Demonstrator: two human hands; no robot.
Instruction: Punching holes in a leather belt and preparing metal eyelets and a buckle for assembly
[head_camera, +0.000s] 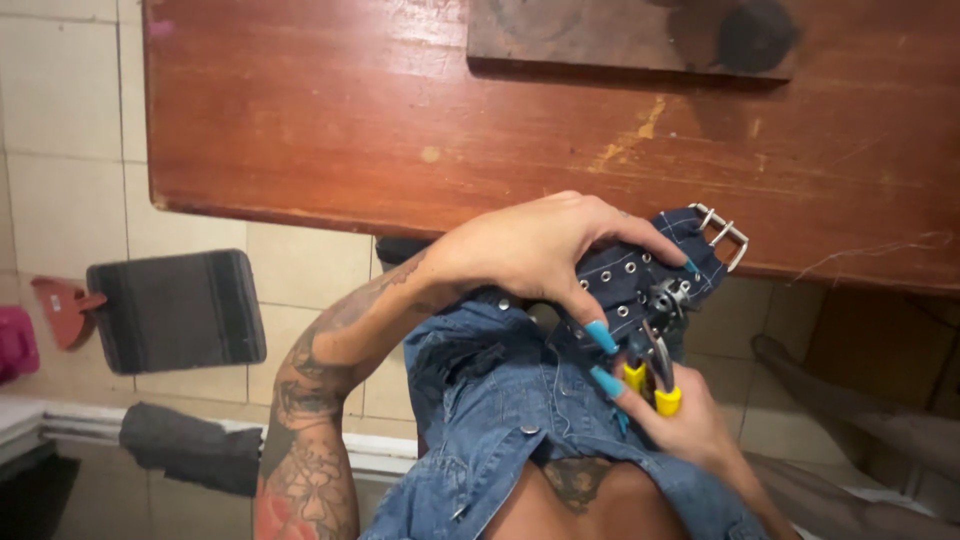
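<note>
the left hand (530, 250) lies curled over a dark blue belt (640, 285) studded with rows of metal eyelets, its grip closed around the strap with the thumb and fingers wrapped from above; long turquoise nails show at the fingertips. the belt sits at about four o'clock in the view, just off the near edge of the reddish wooden worktop (400, 120), and its silver double-prong buckle (722, 235) sticks out toward two o'clock, overlapping the worktop's edge. the right hand (690, 425) comes up from five o'clock with its grip closed on the yellow handles of a pair of pliers (655, 375), whose metal head meets the belt among the eyelets; exactly what the tool's tip bites on cannot be told. under both hands is a blue denim garment (490, 410) with metal buttons. on the worktop at twelve o'clock rests a dark wooden board (600, 35). on the tiled floor at nine o'clock lie a grey striped mat (175, 310) and, beside it, a red dustpan-like piece (62, 305); a grey cloth (190, 445) lies at eight o'clock.
</note>
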